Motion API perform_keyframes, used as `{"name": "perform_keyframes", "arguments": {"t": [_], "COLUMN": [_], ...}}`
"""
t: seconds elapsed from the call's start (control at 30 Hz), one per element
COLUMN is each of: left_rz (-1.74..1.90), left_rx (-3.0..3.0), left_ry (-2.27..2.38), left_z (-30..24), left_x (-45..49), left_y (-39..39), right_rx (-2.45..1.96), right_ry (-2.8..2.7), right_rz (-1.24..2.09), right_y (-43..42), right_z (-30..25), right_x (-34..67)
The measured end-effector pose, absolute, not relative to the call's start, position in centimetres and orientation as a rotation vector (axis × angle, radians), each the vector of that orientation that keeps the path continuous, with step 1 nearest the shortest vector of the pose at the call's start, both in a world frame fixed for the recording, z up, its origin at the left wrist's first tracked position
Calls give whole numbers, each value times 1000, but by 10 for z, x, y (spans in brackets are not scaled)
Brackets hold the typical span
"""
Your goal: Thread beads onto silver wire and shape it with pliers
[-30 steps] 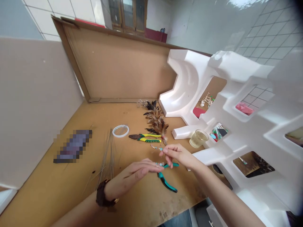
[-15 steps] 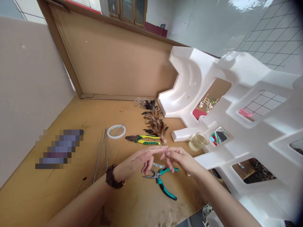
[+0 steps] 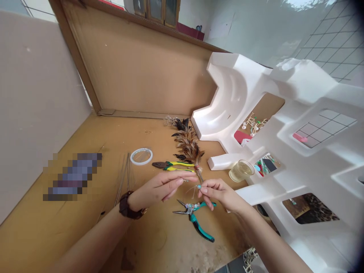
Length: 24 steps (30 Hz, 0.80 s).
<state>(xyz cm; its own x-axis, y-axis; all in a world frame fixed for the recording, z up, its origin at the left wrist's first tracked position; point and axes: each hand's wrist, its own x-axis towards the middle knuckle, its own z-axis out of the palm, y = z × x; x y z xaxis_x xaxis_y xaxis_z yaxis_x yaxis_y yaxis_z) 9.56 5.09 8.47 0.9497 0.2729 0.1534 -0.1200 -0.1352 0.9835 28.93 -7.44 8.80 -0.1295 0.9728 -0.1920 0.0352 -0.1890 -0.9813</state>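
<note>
My right hand [image 3: 220,193] pinches a small blue bead [image 3: 199,186] with thin wire ends sticking out to its left. My left hand [image 3: 162,187], wearing a dark watch, has its fingers and thumb pressed together around tiny things at the fingertips, too small to name. Below the hands a short row of pale, shiny beads [image 3: 193,206] shows over the teal-handled needle-nose pliers [image 3: 196,222], whose handles are spread. Whether this row joins the bead in my right hand cannot be made out. Yellow-green combination pliers [image 3: 170,166] lie just beyond my left hand.
A brown feather duster [image 3: 187,140] lies beyond the hands, beside a clear ring-shaped spool [image 3: 141,156]. Thin wires [image 3: 122,178] lie to the left. At right, a glass of yellowish liquid [image 3: 241,170] stands by a large white moulded foam piece [image 3: 273,144]. A cardboard panel [image 3: 142,72] rises behind.
My left hand has drawn back a little to the left, its fingers now closer together. A blue bead now shows at my right fingertips, and the bead row has come over the teal pliers.
</note>
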Motion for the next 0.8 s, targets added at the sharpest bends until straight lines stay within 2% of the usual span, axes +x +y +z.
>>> {"name": "perform_keyframes", "arguments": {"t": [0.27, 0.57, 0.8], "left_rz": [495, 671, 662], "left_rx": [1926, 2102, 1918], "left_ry": [-84, -175, 129], "left_z": [85, 99, 101], "left_x": [100, 95, 92], "left_y": [44, 40, 39], "right_rx": [-1197, -1102, -1261], "right_ry": [-1318, -1295, -1358], "right_rz": [1666, 1658, 1529], "right_y": [-74, -74, -79], "right_z": [82, 84, 86], "right_x": [281, 277, 275]}}
